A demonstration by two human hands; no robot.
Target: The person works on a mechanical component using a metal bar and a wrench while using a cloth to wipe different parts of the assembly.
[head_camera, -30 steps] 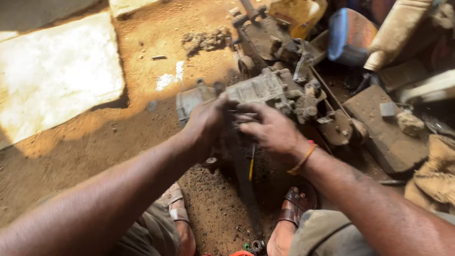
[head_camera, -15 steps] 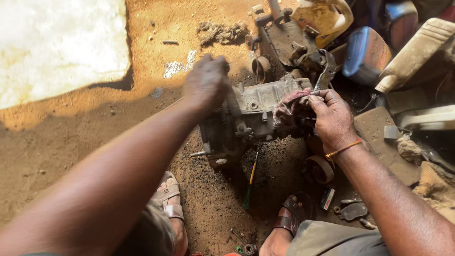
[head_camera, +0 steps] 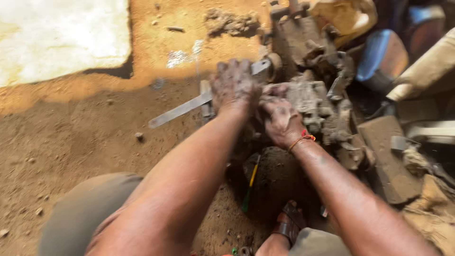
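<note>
A greasy grey metal casing (head_camera: 313,102) lies on the dirt in front of me, among other oily machine parts. My left hand (head_camera: 232,85) is closed over a long flat metal bar (head_camera: 177,111) that slants from the lower left up towards the casing's top edge. Just right of it, my right hand (head_camera: 282,118), with a red-orange thread at the wrist, grips the casing's near side with curled fingers. Both hands are dirty and blurred by motion.
A yellow-and-green-handled screwdriver (head_camera: 251,182) lies on the dark soil below the casing. A blue container (head_camera: 381,59) and a yellowish can (head_camera: 346,16) stand behind the parts. A flat block (head_camera: 384,151) lies to the right, a white slab (head_camera: 61,38) far left. My sandalled foot (head_camera: 289,225) is below.
My left hand now has a long flat metal bar under it at the casing's left. My right hand moved left onto the casing's near side.
</note>
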